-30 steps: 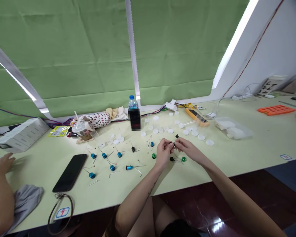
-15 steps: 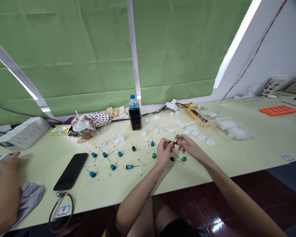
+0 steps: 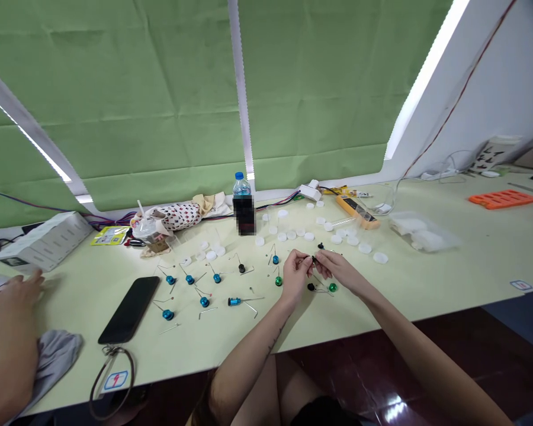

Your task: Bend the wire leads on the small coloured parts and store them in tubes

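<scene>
My left hand (image 3: pixel 295 273) is closed in a pinch on a small black spool-like part (image 3: pixel 314 259), mostly hidden by the fingertips. From the other side my right hand (image 3: pixel 336 267) pinches the same part. Below the hands lie a black knob-like piece (image 3: pixel 311 287) and a green round piece (image 3: pixel 333 287), with thin metal pins about them. Left of my left hand stand a green metal piece (image 3: pixel 279 281) and a blue one (image 3: pixel 275 260), each with a thin wire. Another small black piece (image 3: pixel 321 245) lies just beyond my right fingers.
Several blue metal pieces (image 3: pixel 204 302) and hex keys (image 3: pixel 251 309) are spread left of my arms. A phone (image 3: pixel 128 310) lies farther left, near a co-worker's hand (image 3: pixel 15 293). White caps (image 3: pixel 308 236), a bottle (image 3: pixel 242 188), a yellow multimeter (image 3: pixel 357 212) and an orange tray (image 3: pixel 503 199) stand behind.
My right hand has moved left and its fingers have closed on the black part held by my left hand. The co-worker's hand at far left has shifted slightly.
</scene>
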### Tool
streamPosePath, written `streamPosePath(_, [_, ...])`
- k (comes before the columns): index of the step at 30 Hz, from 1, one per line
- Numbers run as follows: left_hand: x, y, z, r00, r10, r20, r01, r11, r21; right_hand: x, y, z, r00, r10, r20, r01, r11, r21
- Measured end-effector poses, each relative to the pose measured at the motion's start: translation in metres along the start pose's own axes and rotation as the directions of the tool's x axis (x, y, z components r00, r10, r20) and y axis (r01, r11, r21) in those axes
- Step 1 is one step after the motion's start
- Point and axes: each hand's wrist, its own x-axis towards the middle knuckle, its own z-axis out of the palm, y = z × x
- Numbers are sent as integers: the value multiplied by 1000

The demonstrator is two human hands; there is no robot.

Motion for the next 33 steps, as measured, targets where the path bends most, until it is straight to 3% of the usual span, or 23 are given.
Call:
streamPosePath(3, [1,-1,-2,1000,-5,-26,4,1000,-26,1,-3,1,993,-87,-82,88,996,16])
streamPosePath(5, [2,-2,-2,1000,-4,-23,4,1000,-30,2,-2,1,993,-40,-112,43,999,32])
streamPosePath(9, [1,-4,-3,1000,-13,7,13,999,-37,3,1,3,998,62,-33,-64,997,-52])
streamPosePath(12, [1,-4,-4,998,-64,4,64,993,-97,1,-1,5,997,-56,-61,46,986,-159])
streamPosePath(15, [1,-4,-4,995,-95,-2,94,986,-139,1,-3,3,988,-124,-90,110,983,-148])
streamPosePath(19, [2,-3,-3,996,-87,-6,85,990,-111,4,3,-2,995,-14,-98,6,997,-82])
streamPosePath(22, [1,-3,-1,994,-108,-1,108,991,-84,4,5,0,999,10,-52,-20,977,-214])
streamPosePath(25, [1,-3,-2,985,-170,-7,169,982,-81,-1,1,3,988,-124,-90,77,909,-409])
streamPosePath(28, [1,-5,-4,956,-291,43,293,951,-93,-6,1,6,931,-344,-117,213,777,-592])
streamPosePath(33, [7,-10,-7,828,-511,229,551,818,-168,-9,12,4,798,-601,40,459,564,-686])
